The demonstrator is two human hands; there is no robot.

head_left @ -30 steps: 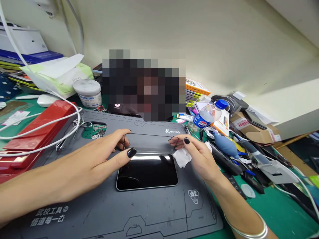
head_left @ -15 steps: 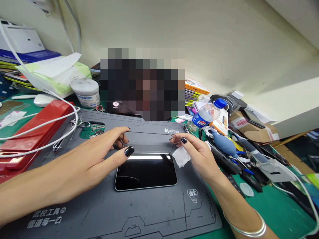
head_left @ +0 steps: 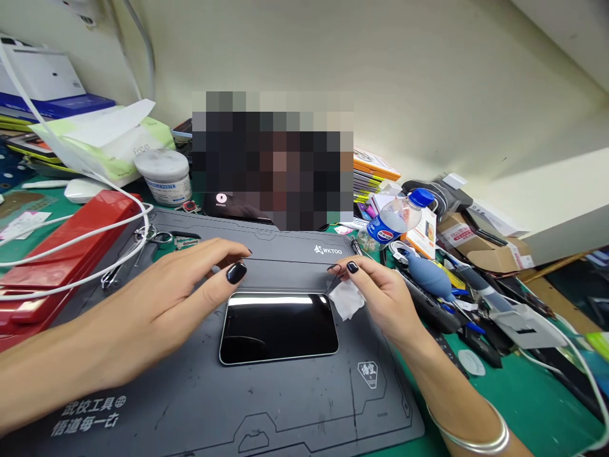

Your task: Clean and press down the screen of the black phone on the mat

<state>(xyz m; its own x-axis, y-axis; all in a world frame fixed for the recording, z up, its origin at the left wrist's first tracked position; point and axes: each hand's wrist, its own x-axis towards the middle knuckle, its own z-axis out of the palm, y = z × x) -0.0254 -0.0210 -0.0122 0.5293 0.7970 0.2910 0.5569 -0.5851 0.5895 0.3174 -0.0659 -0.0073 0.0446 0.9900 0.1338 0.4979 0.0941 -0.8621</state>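
Observation:
A black phone (head_left: 278, 327) lies flat, screen up, on a grey work mat (head_left: 295, 400). Just above its far edge, both hands hold a thin clear screen protector (head_left: 285, 274) with a black outline. My left hand (head_left: 176, 298) pinches its left end between thumb and fingers. My right hand (head_left: 380, 295) pinches its right end, and a crumpled white wipe (head_left: 346, 299) is tucked under that hand's fingers. A silver bangle (head_left: 469, 435) sits on my right wrist.
A red case (head_left: 61, 254) wrapped by white cables lies left of the mat. A white jar (head_left: 164, 178), a tissue pack (head_left: 114, 143) and scissors (head_left: 128, 254) are behind. To the right lie a water bottle (head_left: 394, 222), a blue air blower (head_left: 428, 273) and assorted tools.
The protector has come down closer to the phone's far edge. My left thumb has shifted left and back. The right hand has barely moved.

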